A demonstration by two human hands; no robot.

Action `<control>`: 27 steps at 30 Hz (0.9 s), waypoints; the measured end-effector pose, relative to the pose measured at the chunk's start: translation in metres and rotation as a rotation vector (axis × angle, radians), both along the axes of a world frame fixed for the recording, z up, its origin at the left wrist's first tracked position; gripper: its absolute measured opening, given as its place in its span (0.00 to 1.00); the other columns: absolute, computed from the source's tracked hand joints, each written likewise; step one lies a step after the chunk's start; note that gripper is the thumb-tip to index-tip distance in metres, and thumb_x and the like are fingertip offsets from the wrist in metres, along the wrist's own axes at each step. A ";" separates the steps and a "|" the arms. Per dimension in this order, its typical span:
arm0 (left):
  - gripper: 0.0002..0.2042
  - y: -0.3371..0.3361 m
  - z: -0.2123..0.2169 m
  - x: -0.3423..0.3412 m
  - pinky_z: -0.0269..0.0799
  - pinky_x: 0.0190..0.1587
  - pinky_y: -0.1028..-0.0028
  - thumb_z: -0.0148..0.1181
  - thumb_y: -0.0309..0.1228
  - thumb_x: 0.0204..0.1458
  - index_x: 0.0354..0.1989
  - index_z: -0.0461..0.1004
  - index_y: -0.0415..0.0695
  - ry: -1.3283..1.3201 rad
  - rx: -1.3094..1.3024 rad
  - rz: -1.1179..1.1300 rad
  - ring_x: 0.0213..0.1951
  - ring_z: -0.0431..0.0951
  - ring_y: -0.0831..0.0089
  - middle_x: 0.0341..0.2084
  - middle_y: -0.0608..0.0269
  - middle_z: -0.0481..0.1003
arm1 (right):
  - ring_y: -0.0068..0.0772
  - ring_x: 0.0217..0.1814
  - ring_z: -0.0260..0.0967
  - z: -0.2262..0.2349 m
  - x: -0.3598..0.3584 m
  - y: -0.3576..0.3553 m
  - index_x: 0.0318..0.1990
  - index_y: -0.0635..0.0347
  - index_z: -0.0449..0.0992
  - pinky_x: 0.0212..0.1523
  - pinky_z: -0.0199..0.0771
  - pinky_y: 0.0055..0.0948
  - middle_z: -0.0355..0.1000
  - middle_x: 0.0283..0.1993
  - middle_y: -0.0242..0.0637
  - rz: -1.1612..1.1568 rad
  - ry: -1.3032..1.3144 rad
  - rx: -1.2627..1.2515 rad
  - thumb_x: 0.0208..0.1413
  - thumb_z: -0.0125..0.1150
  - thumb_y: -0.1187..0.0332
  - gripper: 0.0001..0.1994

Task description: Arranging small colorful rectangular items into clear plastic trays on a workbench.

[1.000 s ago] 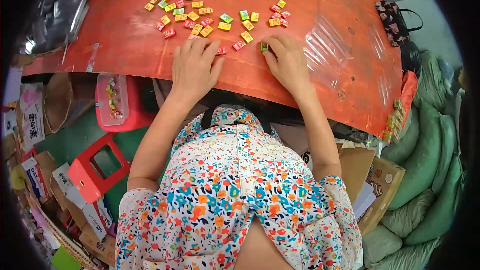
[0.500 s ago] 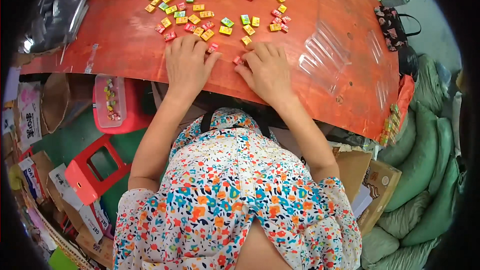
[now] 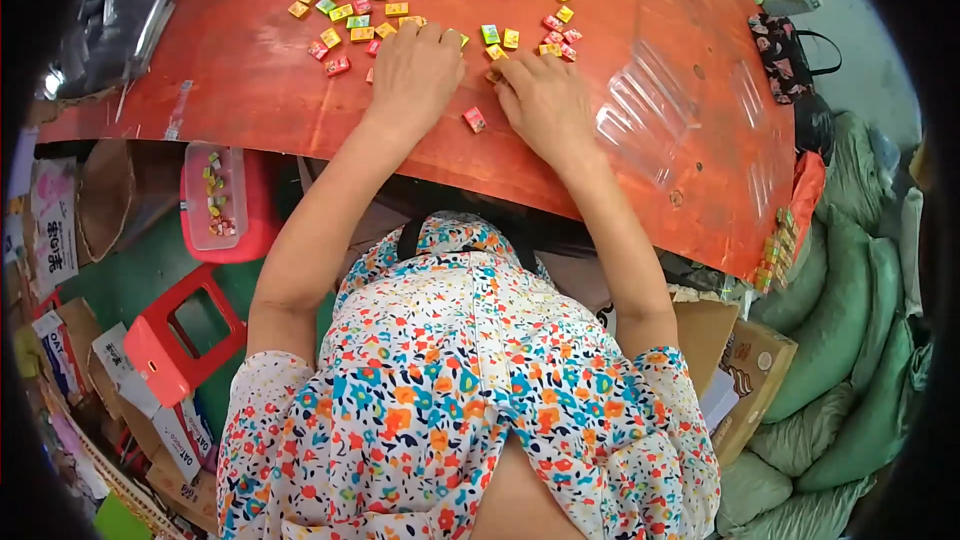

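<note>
Small red, yellow and green boxes lie scattered over the red tabletop. My left hand reaches over a group of them, back of the hand up, with its fingertips hidden; a yellow box lies just beyond it. To the right, my right hand has its fingers bent and drawn together around a small yellow box, which is mostly covered. Another yellow box sits just past those fingertips. Between the two hands, nearer me, a single red box lies alone.
Clear plastic trays lie right of my right hand. Dark plastic wrapping is heaped at the far left. Below the table's left edge, a clear container holding small boxes rests on a red stool. Green sacks fill the right side.
Both hands have moved farther onto the table, the left also rightward. The red box near my right fingers is now uncovered between the hands. Boxes by my left hand have become hidden.
</note>
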State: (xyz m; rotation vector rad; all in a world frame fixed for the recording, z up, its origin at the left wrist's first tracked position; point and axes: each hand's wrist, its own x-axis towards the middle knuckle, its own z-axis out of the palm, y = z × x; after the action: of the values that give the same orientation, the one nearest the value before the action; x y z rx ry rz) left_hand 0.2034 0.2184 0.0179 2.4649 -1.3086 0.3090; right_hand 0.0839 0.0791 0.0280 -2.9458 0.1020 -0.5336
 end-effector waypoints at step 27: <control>0.11 -0.008 -0.005 0.020 0.72 0.41 0.60 0.64 0.36 0.49 0.32 0.74 0.42 -0.076 -0.053 -0.074 0.38 0.76 0.57 0.31 0.55 0.74 | 0.45 0.46 0.73 0.004 0.072 -0.040 0.43 0.57 0.79 0.46 0.73 0.42 0.76 0.41 0.41 0.109 0.185 0.039 0.54 0.60 0.60 0.13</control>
State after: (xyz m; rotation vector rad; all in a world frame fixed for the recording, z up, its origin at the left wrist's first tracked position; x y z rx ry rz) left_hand 0.2237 0.2104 0.0126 2.3760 -1.3998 0.4177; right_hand 0.1562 0.0388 0.0317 -2.9351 -0.0283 -0.2407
